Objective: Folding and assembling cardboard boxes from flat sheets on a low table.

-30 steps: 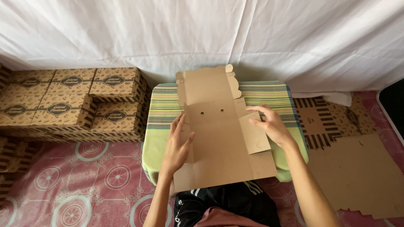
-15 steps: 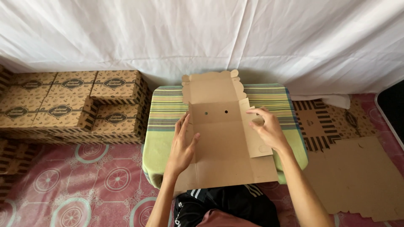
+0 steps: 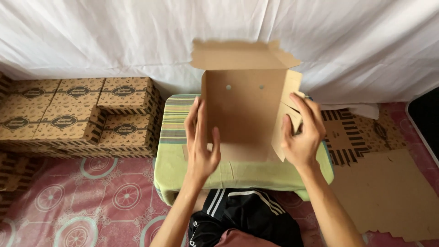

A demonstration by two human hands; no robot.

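Observation:
A brown cardboard box blank [image 3: 244, 110] with two small holes stands raised on edge over a small table with a green striped cloth [image 3: 176, 123]. My left hand [image 3: 201, 142] presses flat against its left side panel. Gripping the folded right side flap is my right hand [image 3: 302, 135], fingers curled over the flap's edge. The top flap [image 3: 240, 55] bends toward me at the upper end.
Several finished printed boxes [image 3: 77, 114] are stacked on the floor at the left. Flat unfolded blanks [image 3: 388, 192] lie on the floor at the right, one printed with stripes [image 3: 347, 132]. A white sheet [image 3: 114, 41] hangs behind. My black-shorts lap [image 3: 247, 215] is below the table.
The blank lay flat on the table a second ago; both hands have lifted it upright, with the side flaps folding in and the top flap tipping forward.

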